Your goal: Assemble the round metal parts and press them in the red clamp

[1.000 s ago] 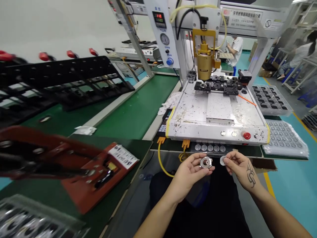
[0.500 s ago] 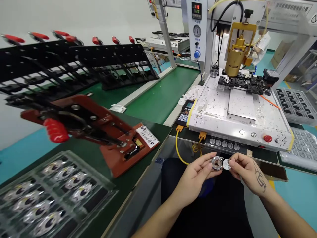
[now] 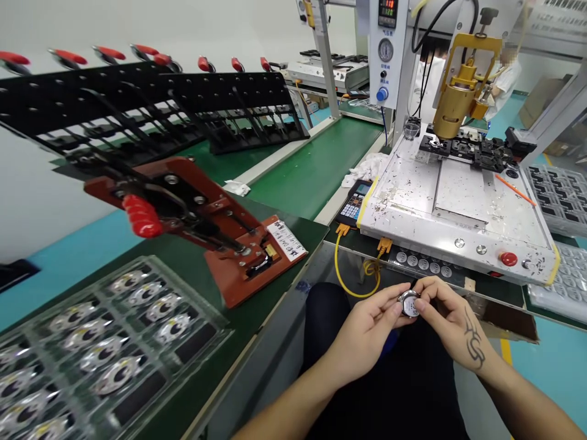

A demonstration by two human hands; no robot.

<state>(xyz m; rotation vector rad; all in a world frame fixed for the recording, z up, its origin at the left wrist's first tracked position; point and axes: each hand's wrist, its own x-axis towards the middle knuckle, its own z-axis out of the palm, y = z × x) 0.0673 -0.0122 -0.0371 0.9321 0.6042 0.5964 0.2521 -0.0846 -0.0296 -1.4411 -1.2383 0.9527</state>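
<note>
My left hand (image 3: 369, 327) grips a small round metal case (image 3: 403, 296) by its rim, between thumb and fingers, above my lap. A white printed disc (image 3: 411, 307) lies over the opening of the case. My right hand (image 3: 452, 318), with a dark tattoo-like mark near the wrist, pinches the disc's right edge with its thumb and fingers. Both hands almost touch each other around the case.
At the left, a clear tray (image 3: 183, 373) holds several metal parts beside a red-brown clamp press (image 3: 238, 269). A white machine (image 3: 413, 214) with a golden head (image 3: 452, 110) stands ahead. Yellow cables (image 3: 339, 269) hang below it. Beyond it is a person in white (image 3: 507, 82).
The white disc, held apart to the right of the case before, now lies over the case. My right hand has moved left towards my left hand. The view has shifted left.
</note>
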